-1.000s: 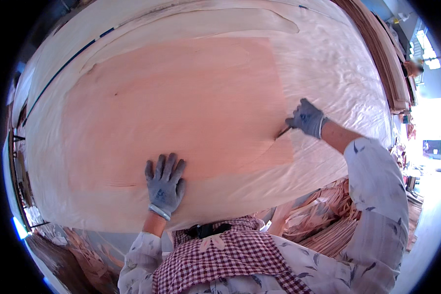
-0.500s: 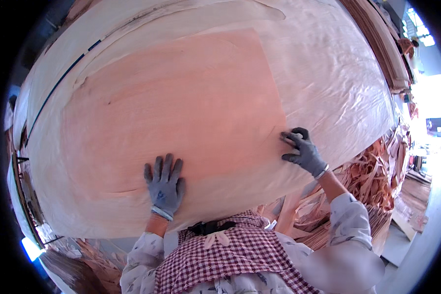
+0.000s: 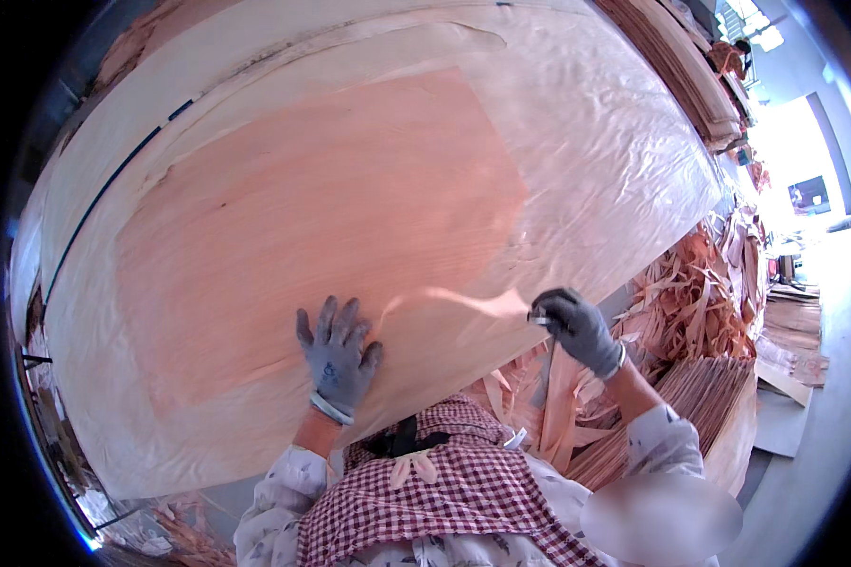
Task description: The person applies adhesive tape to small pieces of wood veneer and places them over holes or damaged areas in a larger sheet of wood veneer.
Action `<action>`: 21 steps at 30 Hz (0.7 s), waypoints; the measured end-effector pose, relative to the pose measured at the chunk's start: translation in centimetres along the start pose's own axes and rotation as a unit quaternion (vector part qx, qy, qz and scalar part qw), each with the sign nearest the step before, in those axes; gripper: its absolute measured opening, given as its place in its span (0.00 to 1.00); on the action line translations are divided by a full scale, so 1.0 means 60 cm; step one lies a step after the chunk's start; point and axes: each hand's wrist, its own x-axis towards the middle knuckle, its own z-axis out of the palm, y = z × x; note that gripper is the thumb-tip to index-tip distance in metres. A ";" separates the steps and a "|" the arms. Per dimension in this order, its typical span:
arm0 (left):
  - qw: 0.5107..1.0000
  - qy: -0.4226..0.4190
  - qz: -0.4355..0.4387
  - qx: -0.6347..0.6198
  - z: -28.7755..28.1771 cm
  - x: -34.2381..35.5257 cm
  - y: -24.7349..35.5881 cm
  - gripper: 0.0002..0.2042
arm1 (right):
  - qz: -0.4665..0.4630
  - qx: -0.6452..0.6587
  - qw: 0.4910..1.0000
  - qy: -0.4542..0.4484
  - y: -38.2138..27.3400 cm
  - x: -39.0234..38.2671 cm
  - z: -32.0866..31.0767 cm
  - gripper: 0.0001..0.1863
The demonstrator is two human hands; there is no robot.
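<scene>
A thin, orange-pink sheet of wood veneer (image 3: 321, 227) lies on a pale, film-like covered surface (image 3: 605, 170). My left hand (image 3: 338, 364), in a grey glove, presses flat near the sheet's near edge with fingers spread. My right hand (image 3: 581, 331), also gloved, is closed by the near edge of the surface. From its fingers a narrow, curling veneer strip (image 3: 501, 304) stretches left, lifted off the surface, to beside my left fingers. A small whitish piece (image 3: 540, 319) shows at my right fingertips; its kind is too small to tell.
Tangled veneer scraps (image 3: 700, 298) heap up beyond the right edge of the surface. Below them stands a stack of veneer sheets (image 3: 681, 406). More stacked sheets (image 3: 676, 71) lie at the far right. A dark blue line (image 3: 113, 180) runs along the left side.
My right hand has moved down and nearer me from the sheet's right edge, pulling a strip away along the near side. The sheet's near right corner is gone. My left hand has shifted slightly right.
</scene>
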 end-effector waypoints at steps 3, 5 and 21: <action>0.995 0.075 0.023 -0.060 -0.025 -0.049 -0.031 0.12 | -0.020 0.079 0.996 -0.041 -0.060 -0.010 0.030 0.11; 0.989 0.066 0.008 -0.128 -0.067 -0.096 -0.059 0.09 | -0.040 0.085 0.992 -0.079 -0.092 0.000 0.067 0.11; 0.144 0.419 -0.629 -0.639 -0.353 -1.098 -0.335 0.19 | 0.142 0.363 0.737 -0.553 -0.130 -0.069 0.215 0.21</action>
